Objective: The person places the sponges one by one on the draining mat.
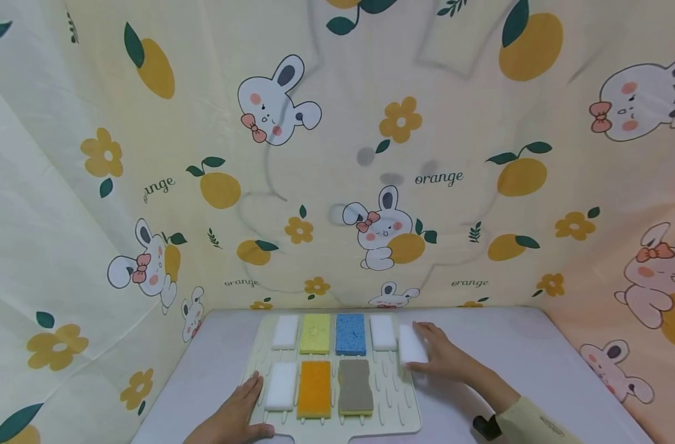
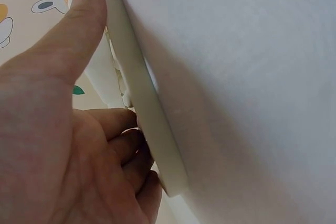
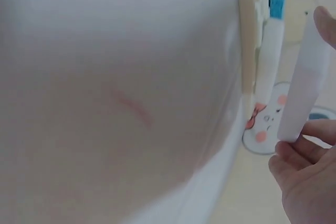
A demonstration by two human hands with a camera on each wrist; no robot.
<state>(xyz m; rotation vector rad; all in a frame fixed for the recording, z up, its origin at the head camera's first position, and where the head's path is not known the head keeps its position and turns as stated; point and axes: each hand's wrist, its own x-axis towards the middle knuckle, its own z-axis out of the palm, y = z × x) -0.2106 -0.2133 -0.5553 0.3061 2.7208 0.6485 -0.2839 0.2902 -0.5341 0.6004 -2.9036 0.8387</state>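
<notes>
A cream ridged board with a handle at its front edge lies on the table, bearing sponges in two rows. The back row has a white sponge, a yellow sponge, a blue sponge and another white sponge. In front are a white sponge, an orange sponge and a grey-topped sponge. My right hand pinches a further white sponge by its ends, raised above the board's right edge. My left hand rests against the board's left edge, thumb near the front corner.
The white-covered table runs back to a patterned curtain with rabbits and oranges. More of this curtain rises on the left and right sides. A dark band sits at the right sleeve.
</notes>
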